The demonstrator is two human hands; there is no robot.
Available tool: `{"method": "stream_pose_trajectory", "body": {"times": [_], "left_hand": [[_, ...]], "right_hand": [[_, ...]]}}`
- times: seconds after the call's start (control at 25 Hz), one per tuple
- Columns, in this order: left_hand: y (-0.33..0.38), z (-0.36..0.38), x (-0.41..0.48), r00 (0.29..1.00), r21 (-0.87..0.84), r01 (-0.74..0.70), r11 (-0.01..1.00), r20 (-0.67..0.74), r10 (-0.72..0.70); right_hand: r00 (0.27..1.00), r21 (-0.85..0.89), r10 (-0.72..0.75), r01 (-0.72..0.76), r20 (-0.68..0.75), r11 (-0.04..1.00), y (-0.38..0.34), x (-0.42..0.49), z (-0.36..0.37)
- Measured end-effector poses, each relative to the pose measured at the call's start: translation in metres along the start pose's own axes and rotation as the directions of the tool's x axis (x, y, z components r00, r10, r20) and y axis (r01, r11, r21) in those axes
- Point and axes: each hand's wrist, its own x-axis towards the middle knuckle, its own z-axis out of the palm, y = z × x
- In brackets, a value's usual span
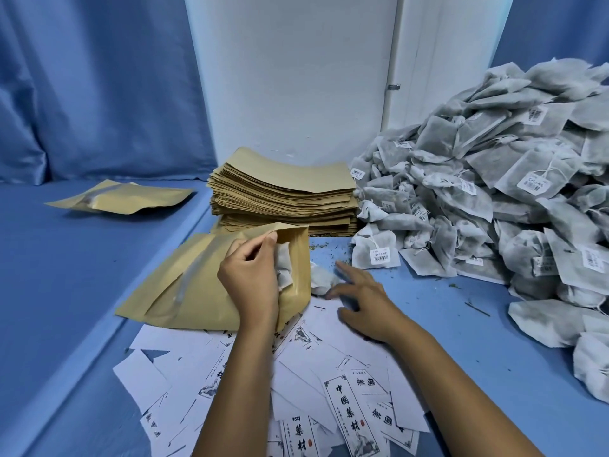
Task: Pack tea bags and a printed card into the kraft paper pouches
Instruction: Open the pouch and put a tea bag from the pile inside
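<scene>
A kraft pouch (211, 278) lies at centre, mouth open toward 3 o'clock, white tea bags (285, 268) inside. Flat pouches (283, 192) stack at 12, a tea bag heap (494, 206) at 2, printed cards (329, 384) scattered at 6.

A blue curtain (92, 84) hangs left of the white wall panel (290, 77). A blue cloth (66, 258) lies below the panel. A small metal bracket (393, 87) sits at the panel's right edge.

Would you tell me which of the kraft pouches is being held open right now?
The pouch in front, whose mouth the left hand pinches open. The pouch at far left lies alone, untouched, and the stack of pouches lies flat.
</scene>
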Motion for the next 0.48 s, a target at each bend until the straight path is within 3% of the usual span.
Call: {"method": "stream_pose_trajectory", "body": {"times": [0.08,0.16,0.24,0.32,0.4,0.48], "left_hand": [[-0.001,-0.002,0.002,1.000,0.000,0.002,1.000,-0.011,-0.002],[-0.001,-0.003,0.002,1.000,-0.010,0.003,1.000,-0.012,-0.003],[-0.001,-0.003,0.001,1.000,-0.010,-0.011,1.000,-0.006,0.011],[-0.001,-0.002,0.001,1.000,-0.011,-0.020,1.000,-0.005,0.020],[-0.002,-0.002,0.001,1.000,-0.010,-0.021,1.000,-0.009,0.021],[-0.003,-0.003,0.001,1.000,-0.008,-0.019,1.000,-0.007,0.019]], "right_hand": [[0.999,-0.041,-0.049,0.049,0.001,0.998,-0.001,0.004,0.007],[0.975,0.068,-0.054,0.070,-0.214,0.995,-0.004,0.006,0.003],[0.896,0.219,0.065,0.037,-0.440,0.975,-0.003,0.005,-0.006],[0.806,0.239,0.130,0.015,-0.577,0.971,-0.004,0.002,-0.009],[0.867,0.187,0.077,0.018,-0.492,0.982,-0.010,0.001,-0.009],[0.980,0.111,-0.036,0.059,-0.198,0.992,-0.016,0.002,-0.003]]}}
